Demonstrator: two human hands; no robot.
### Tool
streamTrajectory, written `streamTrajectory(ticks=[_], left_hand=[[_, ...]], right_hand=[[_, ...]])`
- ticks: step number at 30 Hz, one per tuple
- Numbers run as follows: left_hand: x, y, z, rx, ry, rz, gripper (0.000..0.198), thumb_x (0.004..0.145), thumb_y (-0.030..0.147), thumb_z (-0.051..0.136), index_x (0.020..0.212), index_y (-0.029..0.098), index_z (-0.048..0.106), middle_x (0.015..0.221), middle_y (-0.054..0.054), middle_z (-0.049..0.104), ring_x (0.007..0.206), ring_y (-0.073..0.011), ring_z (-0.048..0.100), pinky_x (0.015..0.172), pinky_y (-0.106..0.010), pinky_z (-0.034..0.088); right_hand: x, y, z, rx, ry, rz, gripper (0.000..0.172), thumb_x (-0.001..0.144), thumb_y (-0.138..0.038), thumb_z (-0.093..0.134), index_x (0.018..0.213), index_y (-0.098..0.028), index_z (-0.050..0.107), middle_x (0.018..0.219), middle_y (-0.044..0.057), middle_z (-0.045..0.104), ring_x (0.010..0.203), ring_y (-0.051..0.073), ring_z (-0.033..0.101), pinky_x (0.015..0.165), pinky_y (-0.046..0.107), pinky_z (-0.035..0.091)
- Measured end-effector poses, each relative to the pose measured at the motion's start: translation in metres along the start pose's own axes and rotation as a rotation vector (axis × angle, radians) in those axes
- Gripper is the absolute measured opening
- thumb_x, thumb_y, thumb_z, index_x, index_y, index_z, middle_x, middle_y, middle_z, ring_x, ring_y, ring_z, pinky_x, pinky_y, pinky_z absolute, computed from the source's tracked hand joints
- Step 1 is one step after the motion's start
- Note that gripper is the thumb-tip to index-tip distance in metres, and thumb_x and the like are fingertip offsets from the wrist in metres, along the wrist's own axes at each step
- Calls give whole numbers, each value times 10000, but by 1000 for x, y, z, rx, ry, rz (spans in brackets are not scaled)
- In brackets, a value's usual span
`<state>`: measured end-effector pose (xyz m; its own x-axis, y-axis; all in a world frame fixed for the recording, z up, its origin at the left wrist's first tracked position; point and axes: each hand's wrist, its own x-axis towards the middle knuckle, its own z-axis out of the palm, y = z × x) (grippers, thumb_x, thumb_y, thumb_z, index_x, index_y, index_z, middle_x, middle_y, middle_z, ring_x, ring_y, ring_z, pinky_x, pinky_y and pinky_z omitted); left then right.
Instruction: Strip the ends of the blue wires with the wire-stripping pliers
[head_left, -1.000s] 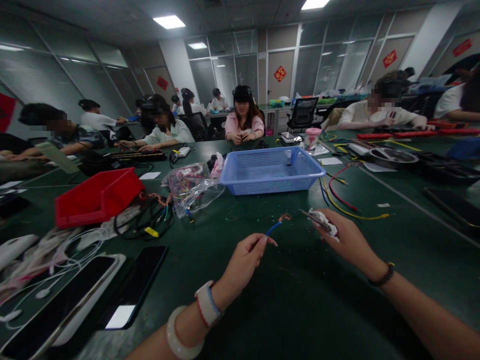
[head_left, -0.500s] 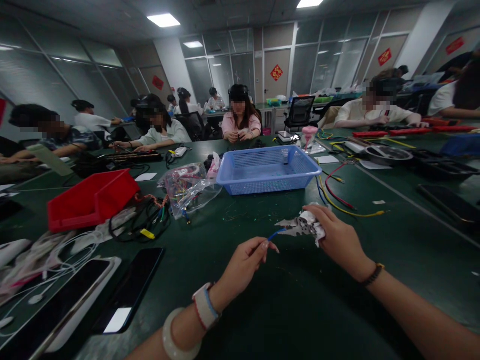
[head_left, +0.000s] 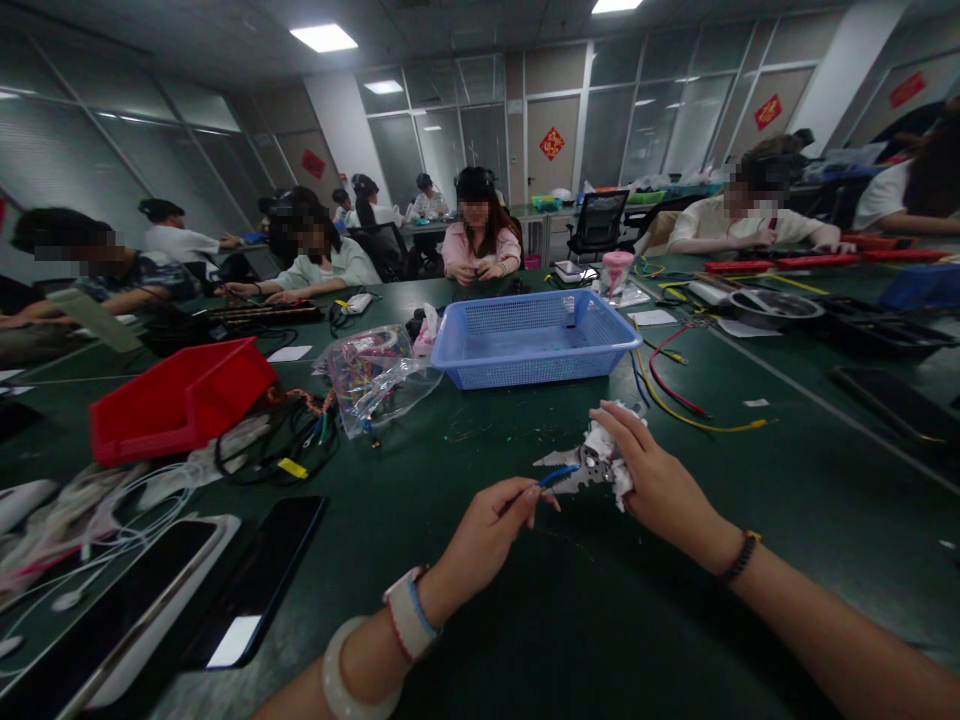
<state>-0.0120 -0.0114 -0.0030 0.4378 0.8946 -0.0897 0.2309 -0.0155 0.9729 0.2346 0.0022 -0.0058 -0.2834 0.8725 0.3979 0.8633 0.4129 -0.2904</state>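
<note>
Between thumb and fingers, my left hand pinches a short blue wire. The wire's far end lies at the jaws of the wire strippers. My right hand is closed around the strippers, whose handles are wrapped in crumpled white material. Their jaws stand apart and point left, toward my left hand. My right palm and fingers hide most of the handles. Both hands are above the dark green table, in front of a blue mesh basket.
On the left are a red bin, a clear bag of wires, black cables, white earphones and phones. Yellow, red and blue wires lie at the right. Several people sit around the table.
My right hand has shifted slightly left with the wire strippers, and their jaws have come closer to my left hand. The blue wire now overlaps more of the jaws.
</note>
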Motion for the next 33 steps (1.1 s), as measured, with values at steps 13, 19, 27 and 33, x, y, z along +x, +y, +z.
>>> streamTrajectory(ticks=[13, 19, 27, 33], left_hand=[[-1, 5, -1, 31, -9, 19, 341, 930, 450, 454, 970, 184, 664, 695, 23, 492, 586, -104, 405, 544, -214, 297], [0, 5, -1, 3, -28, 1, 370, 931, 470, 442, 984, 175, 659, 699, 23, 494, 550, -91, 379, 510, -207, 270], [1, 9, -2, 72, -32, 18, 359, 944, 433, 423, 987, 167, 661, 688, 23, 497, 564, -94, 399, 530, -206, 292], [1, 11, -3, 128, -24, 20, 358, 947, 416, 414, 992, 169, 668, 697, 16, 520, 597, -110, 433, 561, -218, 317]], right_hand=[[-1, 3, 3, 100, -64, -10, 799, 687, -27, 444, 1426, -268, 258, 1453, 105, 331, 1282, 291, 427, 1036, 488, 414], [-1, 4, 5, 174, -120, 4, 798, 715, -29, 422, 1445, -278, 219, 1488, 89, 278, 1312, 255, 390, 1068, 467, 376], [-1, 3, 8, 108, -110, 15, 774, 696, -26, 420, 1423, -247, 276, 1441, 89, 363, 1252, 238, 454, 1037, 430, 405], [1, 3, -3, -217, 12, -49, 666, 681, -84, 505, 1336, -181, 439, 1287, 101, 558, 1096, 292, 521, 937, 460, 418]])
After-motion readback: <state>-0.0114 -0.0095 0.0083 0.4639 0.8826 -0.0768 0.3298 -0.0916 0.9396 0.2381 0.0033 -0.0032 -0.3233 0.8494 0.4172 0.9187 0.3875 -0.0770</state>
